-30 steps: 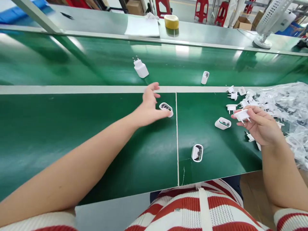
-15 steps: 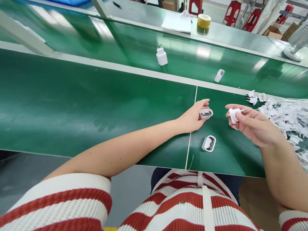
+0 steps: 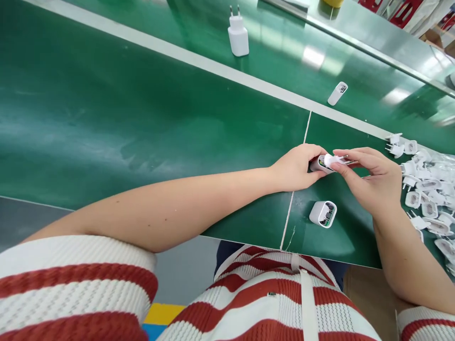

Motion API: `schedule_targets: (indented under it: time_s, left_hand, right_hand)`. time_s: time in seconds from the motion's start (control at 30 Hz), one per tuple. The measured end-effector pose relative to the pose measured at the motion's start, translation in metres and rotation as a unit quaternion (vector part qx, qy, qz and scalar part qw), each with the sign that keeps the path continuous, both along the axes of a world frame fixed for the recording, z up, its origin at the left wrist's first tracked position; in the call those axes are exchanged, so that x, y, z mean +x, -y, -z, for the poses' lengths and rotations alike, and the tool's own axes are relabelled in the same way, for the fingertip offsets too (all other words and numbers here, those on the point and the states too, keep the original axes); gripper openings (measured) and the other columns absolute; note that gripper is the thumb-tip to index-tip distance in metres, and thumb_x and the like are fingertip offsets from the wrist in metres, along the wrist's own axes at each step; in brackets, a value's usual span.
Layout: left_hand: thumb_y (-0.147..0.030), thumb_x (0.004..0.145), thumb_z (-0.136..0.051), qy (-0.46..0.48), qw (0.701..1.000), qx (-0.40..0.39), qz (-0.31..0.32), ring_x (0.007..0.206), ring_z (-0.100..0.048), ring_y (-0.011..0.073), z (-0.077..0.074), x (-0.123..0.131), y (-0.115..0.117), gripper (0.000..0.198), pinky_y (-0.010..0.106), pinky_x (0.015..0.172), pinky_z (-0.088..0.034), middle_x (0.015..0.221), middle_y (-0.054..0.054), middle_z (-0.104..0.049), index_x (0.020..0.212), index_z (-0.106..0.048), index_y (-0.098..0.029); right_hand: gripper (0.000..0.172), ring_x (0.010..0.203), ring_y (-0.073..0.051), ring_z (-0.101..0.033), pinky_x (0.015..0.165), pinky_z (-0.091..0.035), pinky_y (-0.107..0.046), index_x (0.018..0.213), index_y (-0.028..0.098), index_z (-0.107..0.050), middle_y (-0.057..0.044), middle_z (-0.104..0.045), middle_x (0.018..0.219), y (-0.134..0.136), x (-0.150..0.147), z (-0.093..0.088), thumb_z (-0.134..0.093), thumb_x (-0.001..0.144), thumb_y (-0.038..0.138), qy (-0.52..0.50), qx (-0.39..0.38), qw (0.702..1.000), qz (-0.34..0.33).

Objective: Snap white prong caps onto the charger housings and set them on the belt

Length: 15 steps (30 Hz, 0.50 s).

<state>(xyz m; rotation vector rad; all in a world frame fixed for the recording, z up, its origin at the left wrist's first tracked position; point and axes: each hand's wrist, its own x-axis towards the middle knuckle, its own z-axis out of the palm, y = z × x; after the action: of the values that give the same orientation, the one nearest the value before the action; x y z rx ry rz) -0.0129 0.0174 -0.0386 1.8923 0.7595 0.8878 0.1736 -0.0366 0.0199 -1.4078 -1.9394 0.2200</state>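
Observation:
My left hand [image 3: 299,166] is closed around an open white charger housing [image 3: 315,165] with circuit parts showing inside. Between the thumb and fingers of my right hand [image 3: 378,177] is a white plug cap [image 3: 330,160] with two metal pins, held at the mouth of that housing. The cap looks tilted and partly covers the opening; whether it touches the rim I cannot tell. Just below, a second open charger housing [image 3: 322,214] lies on the green work surface [image 3: 213,137], its board visible.
Many loose plug caps [image 3: 430,189] lie in a heap at the right, by a clear plastic bag [image 3: 446,166]. Beyond the pale strip [image 3: 227,71] are a whole charger [image 3: 238,38] with pins up and a small open housing [image 3: 337,93]. Yellow tape [image 3: 333,2] sits far back.
My right hand has moved left, bringing the plug cap to the housing in my left hand. My head view has tilted down and closer.

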Motion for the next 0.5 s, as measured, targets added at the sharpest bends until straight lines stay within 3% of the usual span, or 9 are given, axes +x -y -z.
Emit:
schedule_targets:
  time_s: [0.13,0.3,0.5]
  left_hand:
    - [-0.019,0.087,-0.074,0.001,1.0,0.003,0.005,0.092,-0.066,0.0211,0.0004,0.0011,-0.0027,0.014,0.035,0.08,-0.051,0.099,0.005,-0.073,0.099,-0.069,-0.017]
    - [-0.018,0.086,-0.074,0.008,1.0,0.0,0.01,0.086,-0.064,0.0193,-0.0001,0.0023,-0.0043,0.012,0.033,0.075,-0.049,0.093,0.004,-0.072,0.096,-0.068,-0.017]
    - [-0.017,0.087,-0.072,0.011,1.0,0.002,0.006,0.087,-0.065,0.0201,0.0008,0.0021,-0.0041,0.011,0.034,0.076,-0.049,0.095,0.004,-0.072,0.097,-0.068,-0.017]
  right_hand:
    - [0.016,0.078,-0.021,-0.074,0.067,-0.06,-0.036,0.103,0.03,-0.081,-0.002,-0.08,0.096,-0.0023,-0.0035,0.0008,-0.079,0.088,0.024,0.017,0.026,1.0,-0.004]
    - [0.015,0.083,-0.026,-0.074,0.078,-0.062,-0.046,0.104,0.038,-0.079,-0.002,-0.079,0.101,0.0002,-0.0059,-0.0003,-0.077,0.091,0.031,0.037,0.01,0.999,0.027]
    - [0.013,0.084,-0.027,-0.074,0.077,-0.061,-0.047,0.104,0.037,-0.079,-0.002,-0.079,0.1,0.0014,-0.0067,-0.0001,-0.076,0.092,0.033,0.037,0.02,0.999,0.028]
